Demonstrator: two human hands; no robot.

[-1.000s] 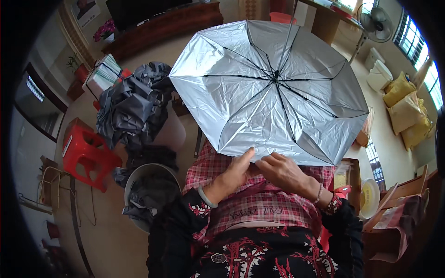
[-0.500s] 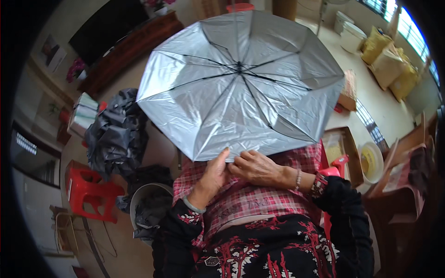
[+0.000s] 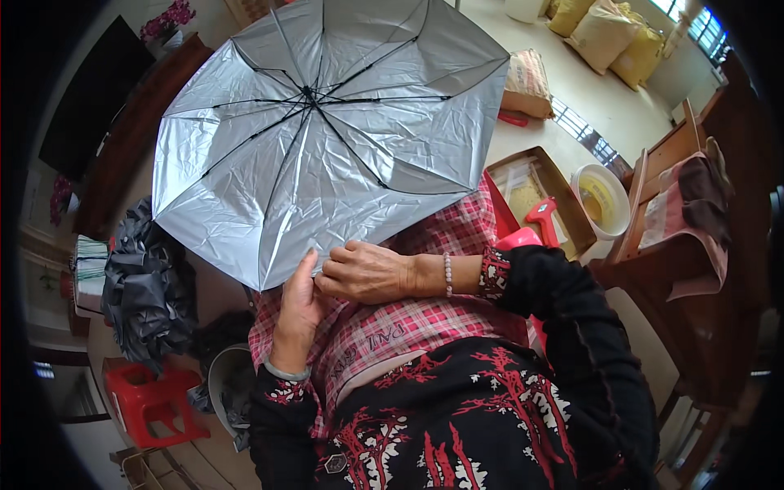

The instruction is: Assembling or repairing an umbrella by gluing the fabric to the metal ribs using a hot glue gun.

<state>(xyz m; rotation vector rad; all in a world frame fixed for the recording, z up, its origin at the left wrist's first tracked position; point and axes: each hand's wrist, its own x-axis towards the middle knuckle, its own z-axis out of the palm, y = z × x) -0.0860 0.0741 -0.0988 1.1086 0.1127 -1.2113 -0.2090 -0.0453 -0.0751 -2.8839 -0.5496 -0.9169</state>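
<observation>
A spread umbrella [image 3: 327,180] lies in front of me with its silver inner side, black ribs and shaft facing up. At its near edge my left hand [image 3: 298,314] grips the fabric, thumb raised along the rim and fingers folded beneath. My right hand [image 3: 367,272] is closed right beside it, its curled fingers pinching the same stretch of edge. What lies between the fingertips is too small to make out. A red plaid apron [image 3: 425,317] covers my lap under both hands.
Black folded fabric [image 3: 149,282] is heaped at left, above a red stool [image 3: 155,400] and a bucket [image 3: 219,384] holding dark cloth. At right are a shallow box [image 3: 581,233], a red glue gun [image 3: 542,219], a white tub [image 3: 622,214] and a wooden chair [image 3: 653,245].
The view has swung to the right, so the umbrella and hands appear farther left. Both hands stay together at the umbrella's near edge, with little change in their grip.
</observation>
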